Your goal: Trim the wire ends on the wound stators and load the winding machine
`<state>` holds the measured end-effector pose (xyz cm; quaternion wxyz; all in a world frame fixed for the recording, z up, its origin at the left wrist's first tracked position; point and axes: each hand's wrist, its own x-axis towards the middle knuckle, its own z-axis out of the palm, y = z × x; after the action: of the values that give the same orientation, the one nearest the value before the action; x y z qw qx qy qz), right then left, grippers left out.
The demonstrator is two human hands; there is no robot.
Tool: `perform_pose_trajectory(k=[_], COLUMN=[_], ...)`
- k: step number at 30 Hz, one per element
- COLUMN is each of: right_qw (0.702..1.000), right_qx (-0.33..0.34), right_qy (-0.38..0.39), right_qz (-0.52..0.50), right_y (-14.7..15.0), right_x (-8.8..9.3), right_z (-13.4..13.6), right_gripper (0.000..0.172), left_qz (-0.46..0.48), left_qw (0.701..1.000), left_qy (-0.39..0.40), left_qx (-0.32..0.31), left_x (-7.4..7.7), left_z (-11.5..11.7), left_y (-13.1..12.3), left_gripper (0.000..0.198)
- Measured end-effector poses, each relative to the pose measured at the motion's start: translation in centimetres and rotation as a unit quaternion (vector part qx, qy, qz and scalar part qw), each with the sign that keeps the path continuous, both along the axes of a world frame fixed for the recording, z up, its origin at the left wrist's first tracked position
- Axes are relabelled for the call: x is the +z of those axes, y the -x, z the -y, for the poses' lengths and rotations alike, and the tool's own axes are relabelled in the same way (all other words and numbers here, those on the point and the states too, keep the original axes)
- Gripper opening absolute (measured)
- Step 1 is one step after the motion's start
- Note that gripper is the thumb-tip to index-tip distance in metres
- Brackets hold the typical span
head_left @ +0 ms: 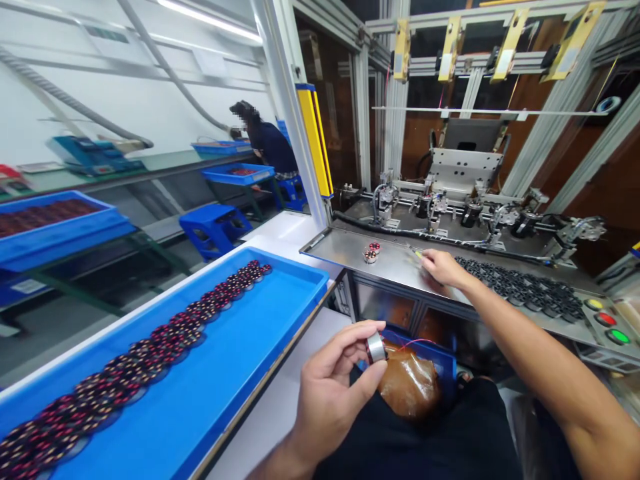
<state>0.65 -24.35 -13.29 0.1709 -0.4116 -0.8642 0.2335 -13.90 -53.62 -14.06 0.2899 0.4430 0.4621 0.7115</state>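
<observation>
My left hand [340,387] holds a small round metal part [376,347] between thumb and fingers, above a bin lined with brown plastic [410,383]. Over the steel machine table [340,247], my right hand [443,267] is closed around a thin tool [416,255] that points to the left. Two red and copper wound parts [371,255] lie on the steel to the left of that tool. Rows of black parts [520,287] stand on the table to the right, partly behind my right forearm.
A long blue tray [260,333] with rows of wound parts lies at the left. Winding machine heads [470,210] line the table's back. Colored buttons [606,319] sit at the right. A person [273,143] sits at a far bench; a blue stool [215,227] stands nearer.
</observation>
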Motion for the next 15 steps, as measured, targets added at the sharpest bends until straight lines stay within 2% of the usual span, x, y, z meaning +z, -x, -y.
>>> perform_pose_trajectory(k=[2, 3, 5, 6, 8, 11, 13, 15], right_qw=[0.996, 0.992, 0.98, 0.972, 0.933, 0.898, 0.887, 0.883], right_qx=[0.025, 0.043, 0.08, 0.103, 0.125, 0.128, 0.144, 0.149], right_qy=[0.047, 0.069, 0.106, 0.127, 0.202, 0.223, 0.217, 0.209], right_qz=[-0.067, -0.097, -0.145, -0.171, -0.269, -0.357, -0.38, -0.393], right_y=[-1.9, -3.1, -5.7, -7.0, -9.3, -11.0, -11.0, -10.6], right_x=[0.9, 1.0, 0.3, -0.5, -2.8, -6.2, -7.1, -6.9], right_z=[1.7, 3.3, 8.1, 11.0, 16.8, 23.5, 25.7, 26.1], right_gripper=[0.051, 0.057, 0.059, 0.055, 0.049, 0.053, 0.057, 0.06], left_qz=[0.003, 0.005, 0.013, 0.016, 0.022, 0.028, 0.032, 0.034], left_qw=[1.0, 1.0, 1.0, 1.0, 0.999, 0.998, 0.996, 0.993], left_qy=[0.007, 0.012, 0.022, 0.027, 0.036, 0.041, 0.044, 0.049], left_qx=[0.004, 0.007, 0.005, 0.002, -0.011, -0.044, -0.074, -0.102], left_x=[0.1, 0.1, 0.1, 0.1, 0.1, 0.0, -0.1, -0.2], left_z=[0.1, 0.1, 0.1, 0.0, -0.3, -0.9, -1.4, -1.8], left_y=[-0.2, -0.2, -0.2, -0.3, -0.5, -1.3, -2.0, -2.6], left_gripper=[0.032, 0.032, 0.032, 0.032, 0.032, 0.031, 0.031, 0.032])
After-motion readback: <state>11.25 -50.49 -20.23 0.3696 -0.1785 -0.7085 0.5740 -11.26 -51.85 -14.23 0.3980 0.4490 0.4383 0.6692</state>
